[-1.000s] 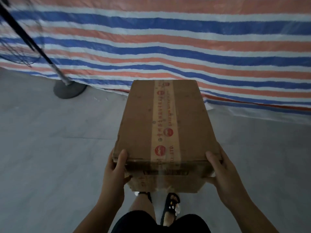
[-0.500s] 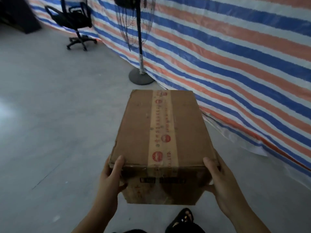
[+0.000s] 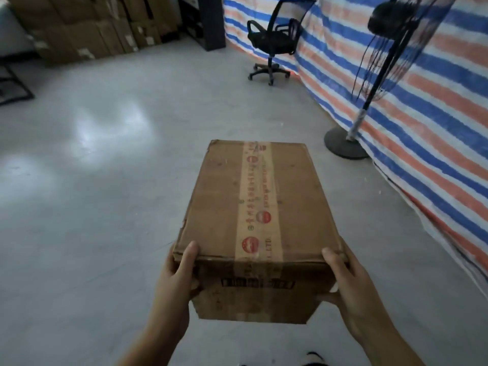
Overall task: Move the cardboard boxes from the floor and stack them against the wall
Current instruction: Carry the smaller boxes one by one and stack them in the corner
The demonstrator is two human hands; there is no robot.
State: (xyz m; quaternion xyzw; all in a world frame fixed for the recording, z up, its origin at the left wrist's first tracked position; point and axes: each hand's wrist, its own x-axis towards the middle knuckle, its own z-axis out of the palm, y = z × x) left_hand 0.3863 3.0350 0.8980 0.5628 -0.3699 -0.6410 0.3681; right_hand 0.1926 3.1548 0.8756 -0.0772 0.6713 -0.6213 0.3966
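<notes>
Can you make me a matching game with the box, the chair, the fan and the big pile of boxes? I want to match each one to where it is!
Things:
1. cardboard box
2. office chair
3. standing fan
4. stacked boxes

Places:
A. far left corner of the room
B. held up between the left hand and right hand
C. on the right, its round base on the floor by the striped tarp
D. at the back, on wheels, beside the tarp

Pairs: 1-B, 2-D, 3-C, 4-A
</notes>
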